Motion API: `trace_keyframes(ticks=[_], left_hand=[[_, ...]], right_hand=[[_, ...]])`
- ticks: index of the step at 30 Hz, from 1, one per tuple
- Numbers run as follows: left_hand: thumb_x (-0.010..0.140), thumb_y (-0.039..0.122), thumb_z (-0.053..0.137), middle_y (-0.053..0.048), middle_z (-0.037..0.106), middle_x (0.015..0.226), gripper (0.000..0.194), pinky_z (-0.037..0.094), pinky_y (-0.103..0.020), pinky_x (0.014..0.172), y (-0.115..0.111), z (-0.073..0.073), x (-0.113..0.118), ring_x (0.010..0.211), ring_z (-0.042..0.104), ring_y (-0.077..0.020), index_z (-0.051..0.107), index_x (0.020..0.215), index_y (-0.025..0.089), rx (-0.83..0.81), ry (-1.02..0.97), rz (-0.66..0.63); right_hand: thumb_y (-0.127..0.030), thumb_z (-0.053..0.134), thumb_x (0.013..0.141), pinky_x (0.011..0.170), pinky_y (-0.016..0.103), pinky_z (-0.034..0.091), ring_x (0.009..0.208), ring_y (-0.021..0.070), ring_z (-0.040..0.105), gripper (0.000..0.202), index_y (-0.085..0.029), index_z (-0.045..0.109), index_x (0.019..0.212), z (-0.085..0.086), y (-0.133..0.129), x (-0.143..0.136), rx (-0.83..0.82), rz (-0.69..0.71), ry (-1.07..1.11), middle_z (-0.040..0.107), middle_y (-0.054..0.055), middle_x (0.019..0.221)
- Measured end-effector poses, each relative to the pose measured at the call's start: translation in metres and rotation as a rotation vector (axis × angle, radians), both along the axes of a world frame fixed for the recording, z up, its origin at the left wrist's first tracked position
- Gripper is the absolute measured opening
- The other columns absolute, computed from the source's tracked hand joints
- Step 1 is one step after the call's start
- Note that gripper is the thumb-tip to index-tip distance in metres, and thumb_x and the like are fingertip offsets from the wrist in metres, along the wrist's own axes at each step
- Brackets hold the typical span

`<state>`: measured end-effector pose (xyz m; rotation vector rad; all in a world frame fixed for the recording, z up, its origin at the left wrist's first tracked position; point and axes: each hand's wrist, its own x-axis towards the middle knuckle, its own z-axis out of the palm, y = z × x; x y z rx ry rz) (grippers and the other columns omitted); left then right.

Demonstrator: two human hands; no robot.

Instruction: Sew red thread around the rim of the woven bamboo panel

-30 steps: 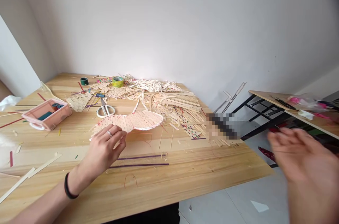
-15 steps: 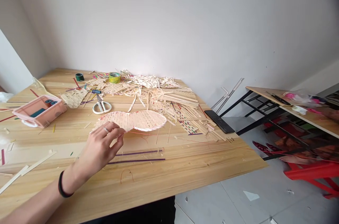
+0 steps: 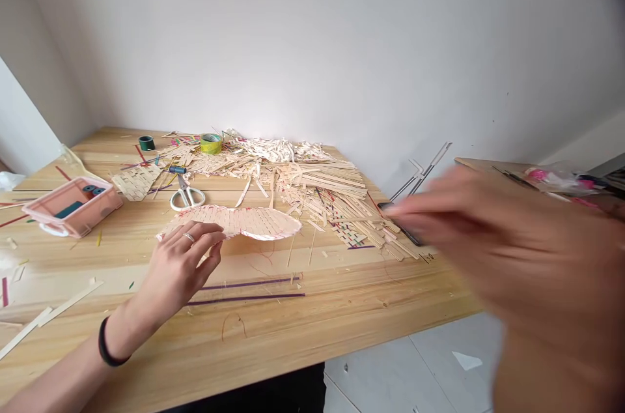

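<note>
My left hand (image 3: pixel 183 263), with a ring and a black wrist band, pinches the near left edge of a woven strip piece (image 3: pixel 271 223). The piece is pale, narrows at its middle and has a white-bound edge with red stitches. My right hand (image 3: pixel 527 250) is large and blurred at the right, close to the camera. Its fingertips look pressed together; what they hold, if anything, cannot be made out. Two purple strips (image 3: pixel 254 298) lie in front of the woven piece, and white-handled scissors (image 3: pixel 188 198) lie behind it.
A pink basket (image 3: pixel 78 208) with thread spools stands at the left. A roll of yellow tape (image 3: pixel 211 144) and a pile of loose strips (image 3: pixel 322 178) lie at the back. A black phone (image 3: pixel 413 235) is partly behind my right hand. A second table (image 3: pixel 481 169) stands at the right.
My right hand has come into view from the right. My left hand and the woven piece have shifted slightly left. The red thread stretched rightward across the table no longer shows as a straight line.
</note>
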<state>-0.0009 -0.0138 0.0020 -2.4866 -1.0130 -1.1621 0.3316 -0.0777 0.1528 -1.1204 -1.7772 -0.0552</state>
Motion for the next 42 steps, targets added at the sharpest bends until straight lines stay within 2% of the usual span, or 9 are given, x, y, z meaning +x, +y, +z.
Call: trace_keyframes(ticks=[1, 2, 4, 7, 11, 18, 23, 42], left_hand=[[0.100, 0.014, 0.062, -0.005, 0.076, 0.108, 0.015, 0.056, -0.035, 0.087, 0.000, 0.000, 0.000, 0.094, 0.073, -0.0195, 0.065, 0.112, 0.021, 0.002, 0.008, -0.002], [0.100, 0.013, 0.062, -0.004, 0.076, 0.107, 0.015, 0.056, -0.035, 0.087, 0.000, 0.001, 0.000, 0.094, 0.073, -0.0197, 0.065, 0.112, 0.021, 0.005, 0.015, -0.003], [0.100, 0.012, 0.062, -0.004, 0.076, 0.103, 0.015, 0.055, -0.034, 0.085, 0.001, 0.001, -0.001, 0.092, 0.072, -0.0197, 0.064, 0.112, 0.021, 0.011, 0.032, -0.002], [0.100, 0.010, 0.062, -0.003, 0.076, 0.101, 0.016, 0.054, -0.033, 0.082, 0.001, 0.001, -0.001, 0.090, 0.070, -0.0192, 0.063, 0.112, 0.021, 0.007, 0.061, -0.009], [0.101, 0.008, 0.060, -0.004, 0.076, 0.104, 0.017, 0.052, -0.032, 0.081, 0.001, 0.000, -0.002, 0.091, 0.069, -0.0186, 0.062, 0.113, 0.019, -0.016, 0.088, -0.036], [0.099, 0.011, 0.063, -0.003, 0.076, 0.100, 0.013, 0.051, -0.033, 0.078, 0.001, -0.002, 0.000, 0.085, 0.069, -0.0181, 0.067, 0.106, 0.021, -0.015, 0.109, -0.033], [0.097, 0.011, 0.067, -0.004, 0.077, 0.103, 0.020, 0.052, -0.034, 0.082, 0.000, -0.004, 0.001, 0.088, 0.069, -0.0197, 0.067, 0.114, 0.021, -0.018, 0.136, -0.034], [0.093, 0.005, 0.070, -0.004, 0.075, 0.100, 0.022, 0.052, -0.035, 0.081, 0.001, -0.002, 0.004, 0.088, 0.066, -0.0198, 0.064, 0.111, 0.018, 0.044, 0.145, -0.063]], right_hand=[[-0.032, 0.076, 0.097, 0.060, 0.033, 0.041, 0.065, 0.0124, 0.057, 0.011, -0.029, 0.082, 0.088, -0.008, 0.011, -0.021, -0.050, 0.173, -0.174, 0.066, 0.002, 0.076], [-0.023, 0.068, 0.103, 0.065, 0.032, 0.044, 0.071, 0.0128, 0.060, 0.016, -0.027, 0.080, 0.094, -0.019, 0.022, -0.041, -0.113, 0.269, -0.247, 0.069, 0.002, 0.083], [-0.015, 0.061, 0.105, 0.073, 0.030, 0.046, 0.081, 0.0138, 0.063, 0.019, -0.022, 0.076, 0.097, -0.046, 0.047, -0.077, -0.252, 0.362, -0.312, 0.070, 0.002, 0.092], [-0.014, 0.058, 0.106, 0.083, 0.028, 0.046, 0.091, 0.0153, 0.064, 0.014, -0.017, 0.070, 0.099, -0.081, 0.072, -0.108, -0.397, 0.401, -0.301, 0.068, 0.004, 0.100], [-0.012, 0.054, 0.107, 0.088, 0.028, 0.046, 0.095, 0.0153, 0.061, 0.016, -0.016, 0.066, 0.099, -0.103, 0.080, -0.110, -0.443, 0.407, -0.248, 0.062, 0.004, 0.104], [-0.011, 0.050, 0.108, 0.086, 0.028, 0.045, 0.093, 0.0148, 0.057, 0.018, -0.017, 0.063, 0.099, -0.120, 0.080, -0.104, -0.416, 0.438, -0.200, 0.057, 0.004, 0.104], [-0.007, 0.048, 0.107, 0.087, 0.028, 0.046, 0.095, 0.0154, 0.057, 0.020, -0.017, 0.062, 0.097, -0.129, 0.080, -0.104, -0.423, 0.461, -0.209, 0.057, 0.005, 0.106], [-0.009, 0.051, 0.107, 0.088, 0.028, 0.045, 0.095, 0.0154, 0.058, 0.017, -0.016, 0.061, 0.096, -0.128, 0.078, -0.105, -0.400, 0.468, -0.186, 0.057, 0.005, 0.103]])
